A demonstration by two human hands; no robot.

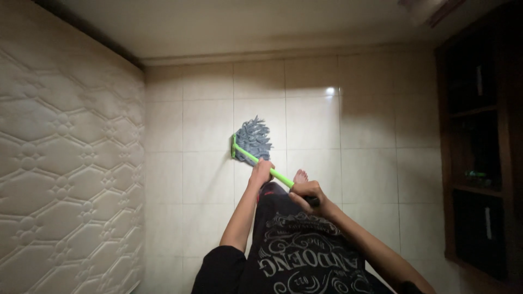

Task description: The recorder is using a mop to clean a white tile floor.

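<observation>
On pale floor tiles beside the mattress, grey mop lies flat; left hand and right hand both clamp its green handle; best kept low, strokes overlapping

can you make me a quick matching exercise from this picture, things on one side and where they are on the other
Things:
1. mop head
2. left hand
3. right hand
4. mattress
5. shelves

Places:
a. lower on the green handle, nearer the body
b. on the tiled floor, ahead of the bare foot
c. along the right edge, dark wood
d. higher on the handle, nearer the mop head
e. along the left edge, quilted

Pairs: 1-b, 2-d, 3-a, 4-e, 5-c
</observation>
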